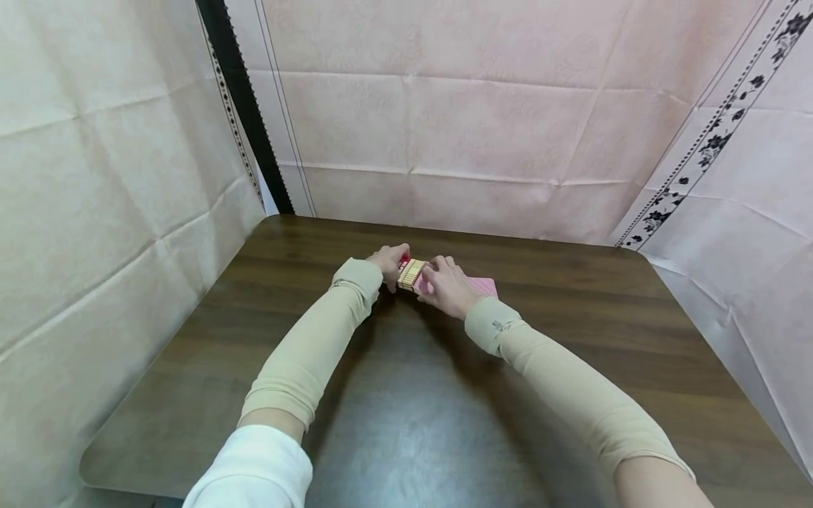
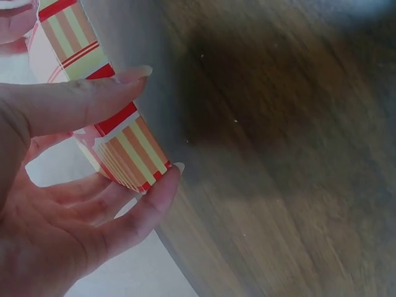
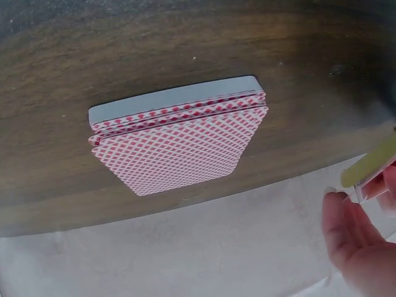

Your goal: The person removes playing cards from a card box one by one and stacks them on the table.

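A playing-card box [image 1: 413, 274] with red, yellow and orange stripes is held above the far part of the table. My left hand [image 1: 389, 262] grips one end, thumb across the striped side and fingertips at the bottom corner [image 2: 93, 142]. At the box's other end, my right hand [image 1: 449, 286] has its curled fingers on a yellowish edge of it [image 3: 371, 161]; part of this grip lies outside the right wrist view. Beside the right hand, a deck of playing cards [image 3: 179, 148] with red-and-white patterned backs lies stacked on the table, its layers slightly offset.
The brown wood-look table [image 1: 254, 339] has rounded corners, and its far edge runs just behind the hands. Pale cloth sheets [image 1: 444, 127] hang behind and at both sides. A dark strip [image 1: 248, 106] shows between them at the back left.
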`<state>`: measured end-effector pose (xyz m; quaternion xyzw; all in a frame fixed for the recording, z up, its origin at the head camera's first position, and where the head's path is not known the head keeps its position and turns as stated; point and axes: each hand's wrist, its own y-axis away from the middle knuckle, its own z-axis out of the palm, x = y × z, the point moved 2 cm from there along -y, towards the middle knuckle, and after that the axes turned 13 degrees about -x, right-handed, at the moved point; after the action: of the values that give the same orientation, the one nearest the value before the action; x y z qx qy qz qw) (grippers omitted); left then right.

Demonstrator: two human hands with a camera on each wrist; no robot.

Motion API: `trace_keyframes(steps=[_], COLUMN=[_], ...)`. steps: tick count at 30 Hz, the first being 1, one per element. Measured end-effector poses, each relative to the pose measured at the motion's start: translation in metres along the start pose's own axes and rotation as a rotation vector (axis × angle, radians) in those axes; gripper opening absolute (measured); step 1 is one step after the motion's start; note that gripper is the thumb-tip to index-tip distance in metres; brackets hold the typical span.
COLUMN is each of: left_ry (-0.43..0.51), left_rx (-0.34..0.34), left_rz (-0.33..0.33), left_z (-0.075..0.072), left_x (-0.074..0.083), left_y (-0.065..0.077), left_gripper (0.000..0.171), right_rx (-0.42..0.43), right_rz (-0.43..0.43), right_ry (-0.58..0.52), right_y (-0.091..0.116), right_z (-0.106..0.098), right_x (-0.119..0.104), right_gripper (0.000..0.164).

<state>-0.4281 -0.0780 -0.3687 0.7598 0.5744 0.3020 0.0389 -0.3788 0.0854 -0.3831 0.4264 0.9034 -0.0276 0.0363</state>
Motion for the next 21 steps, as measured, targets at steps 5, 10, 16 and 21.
trace_keyframes(steps=[5,10,16,21], left_ry=[-0.002,0.007,0.006,0.003], left_rx=[0.017,0.01,0.035,0.026], left_rz=[-0.025,-0.043,-0.041,-0.042], left_z=[-0.001,0.002,-0.001,-0.001], left_x=[-0.008,-0.014,-0.011,-0.008], left_y=[0.001,0.002,0.003,0.002], left_gripper=[0.069,0.067,0.067,0.068], right_rx=[-0.026,-0.04,0.065,0.038], right_rz=[0.043,0.144,0.347,0.506], right_ry=[0.058,0.077,0.055,0.058], right_y=[0.008,0.021,0.032,0.04], right_z=[0.0,0.008,0.01,0.012], right_x=[0.009,0.024,0.042,0.05], right_gripper=[0.042,0.053,0.057,0.059])
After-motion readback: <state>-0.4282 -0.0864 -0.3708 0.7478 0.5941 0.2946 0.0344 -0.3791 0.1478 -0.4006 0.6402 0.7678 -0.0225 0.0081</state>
